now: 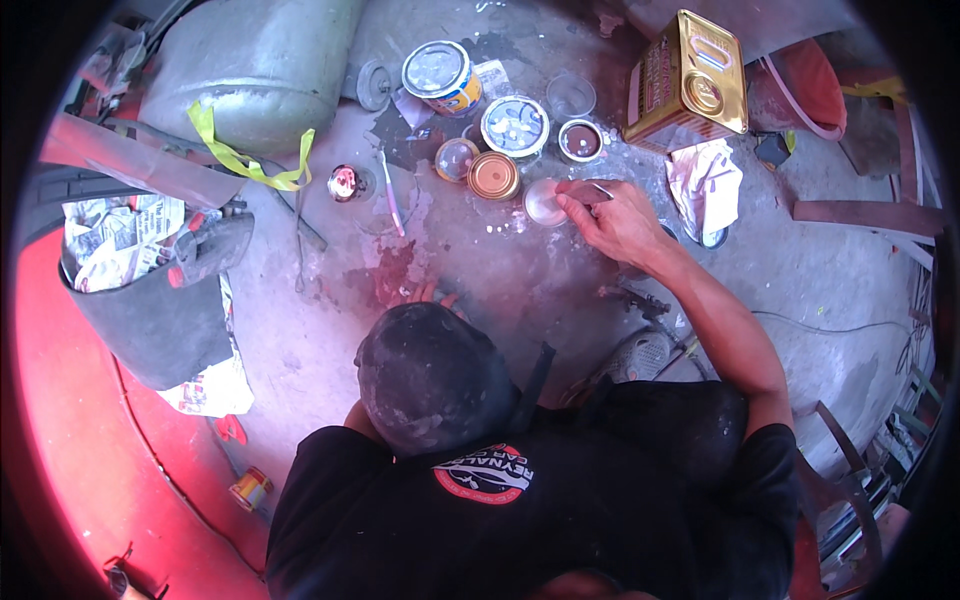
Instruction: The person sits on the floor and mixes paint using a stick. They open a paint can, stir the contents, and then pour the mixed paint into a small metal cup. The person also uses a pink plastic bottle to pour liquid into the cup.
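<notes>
**While a co-worker's fingers [571, 190] bend above a pale cup [541, 205], a copper-lidded tin [494, 177] stands close by**

Well to the left of the copper-lidded tin, a spotted small container [343, 183] stands on the floor [300, 345]. Next, left of the tin, lies a slim brush-like stick [391, 195]; it should be light and rigid, easiest taken by its pink shaft.

On the tin's near-left side, the co-worker's left hand [437, 297] shows only some fingertips beyond the cap [425, 380], so I cannot tell whether it holds anything.

Touching or just beside the tin's left is a clear jar [456, 160]. The tin itself looks stiff, probably weighty if filled, and best held round its wall.

Just right of the tin, slightly nearer, is the pale cup. It seems light and thin-walled, liable to tip or dent under a hard squeeze; a gentle hold low on the side would suit it, with the rim perhaps slippery from its contents. The co-worker's right hand [622, 226] overlaps its right edge, fingers curled, apparently pinching a thin tool [602, 191]; contact with the cup is unclear. The wearer's own hands do not show.

Farther right of the tin stands a gold can [690, 82], rigid and likely heavy.
</notes>
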`<state>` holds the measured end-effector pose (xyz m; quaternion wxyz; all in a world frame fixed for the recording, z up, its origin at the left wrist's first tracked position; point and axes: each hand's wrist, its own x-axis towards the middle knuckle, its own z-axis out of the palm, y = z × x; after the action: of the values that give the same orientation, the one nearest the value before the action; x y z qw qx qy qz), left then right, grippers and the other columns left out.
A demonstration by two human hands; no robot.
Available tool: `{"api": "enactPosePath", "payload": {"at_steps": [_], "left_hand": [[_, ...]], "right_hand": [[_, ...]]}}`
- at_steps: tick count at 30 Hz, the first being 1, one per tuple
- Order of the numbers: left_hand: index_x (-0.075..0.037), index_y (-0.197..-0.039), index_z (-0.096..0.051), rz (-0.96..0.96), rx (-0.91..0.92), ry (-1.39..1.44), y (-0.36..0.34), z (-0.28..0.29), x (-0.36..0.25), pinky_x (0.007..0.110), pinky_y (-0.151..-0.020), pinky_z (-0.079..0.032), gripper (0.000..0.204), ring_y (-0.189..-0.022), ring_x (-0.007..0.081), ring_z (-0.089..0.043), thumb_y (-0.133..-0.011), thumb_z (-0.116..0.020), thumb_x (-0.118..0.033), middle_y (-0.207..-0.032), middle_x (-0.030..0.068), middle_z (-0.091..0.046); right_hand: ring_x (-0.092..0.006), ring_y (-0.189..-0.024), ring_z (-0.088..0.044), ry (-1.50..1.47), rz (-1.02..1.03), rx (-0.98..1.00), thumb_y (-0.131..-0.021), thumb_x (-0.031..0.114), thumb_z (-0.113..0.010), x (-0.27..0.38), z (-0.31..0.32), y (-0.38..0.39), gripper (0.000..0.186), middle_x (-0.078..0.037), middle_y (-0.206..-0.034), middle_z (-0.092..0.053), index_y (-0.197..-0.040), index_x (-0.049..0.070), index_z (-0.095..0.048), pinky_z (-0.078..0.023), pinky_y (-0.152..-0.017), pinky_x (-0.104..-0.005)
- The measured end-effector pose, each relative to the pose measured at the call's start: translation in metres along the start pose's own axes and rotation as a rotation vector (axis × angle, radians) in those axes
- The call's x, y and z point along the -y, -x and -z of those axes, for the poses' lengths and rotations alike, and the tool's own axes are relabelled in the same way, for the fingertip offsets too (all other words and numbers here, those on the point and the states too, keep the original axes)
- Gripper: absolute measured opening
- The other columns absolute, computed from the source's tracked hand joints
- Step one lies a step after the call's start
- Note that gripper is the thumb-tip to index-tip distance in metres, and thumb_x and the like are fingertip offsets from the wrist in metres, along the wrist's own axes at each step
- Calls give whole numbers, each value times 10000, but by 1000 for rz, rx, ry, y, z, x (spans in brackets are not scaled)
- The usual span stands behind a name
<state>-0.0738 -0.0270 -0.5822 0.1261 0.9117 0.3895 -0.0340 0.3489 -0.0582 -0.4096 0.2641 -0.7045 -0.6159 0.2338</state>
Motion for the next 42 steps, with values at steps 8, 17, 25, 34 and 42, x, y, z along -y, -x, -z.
{"api": "enactPosePath", "payload": {"at_steps": [8, 17, 25, 34, 42], "left_hand": [[-219, -1250, -703, 0, -2, 36, 4, -23, 17, 600, -1120, -368, 456, -1407, 394, -419, -821, -697, -374, -1528, 144, -458], [-220, -1235, -711, -12, -5, 17, -1, 12, -6, 591, -1113, -387, 441, -1393, 396, -432, -825, -699, -380, -1530, 136, -457], [-254, -1280, -709, -140, -24, 62, -1, -7, 18, 584, -1106, -401, 403, -1371, 435, -461, -895, -672, -369, -1512, 198, -465], [-283, -1297, -706, -110, -52, 51, 0, -1, 9, 568, -1107, -406, 371, -1366, 430, -473, -933, -661, -342, -1509, 195, -479], [-291, -1304, -700, -116, -22, 68, -1, -2, 12, 567, -1114, -395, 383, -1372, 424, -464, -928, -667, -354, -1502, 190, -480]], "right_hand": [[-398, -727, -709, -7, 25, -61, -1005, 290, -598, -4, -7, 1, 269, -169, -844, -735, -1103, 88, -746, -571, -668, -499], [-396, -720, -704, 11, 19, -37, -996, 266, -614, 2, -4, 0, 216, -160, -849, -739, -1058, 115, -756, -561, -647, -495], [-399, -729, -709, -49, 60, -80, -986, 255, -634, 9, -1, -2, 220, -159, -896, -755, -1020, 85, -769, -575, -670, -486], [-376, -764, -722, 27, 24, -2, -990, 243, -628, 16, 3, -2, 215, -143, -920, -764, -1012, 91, -779, -583, -692, -460], [-383, -783, -725, 7, 26, -26, -999, 247, -622, 10, 3, -4, 218, -138, -935, -765, -1019, 94, -776, -584, -711, -477]]}}
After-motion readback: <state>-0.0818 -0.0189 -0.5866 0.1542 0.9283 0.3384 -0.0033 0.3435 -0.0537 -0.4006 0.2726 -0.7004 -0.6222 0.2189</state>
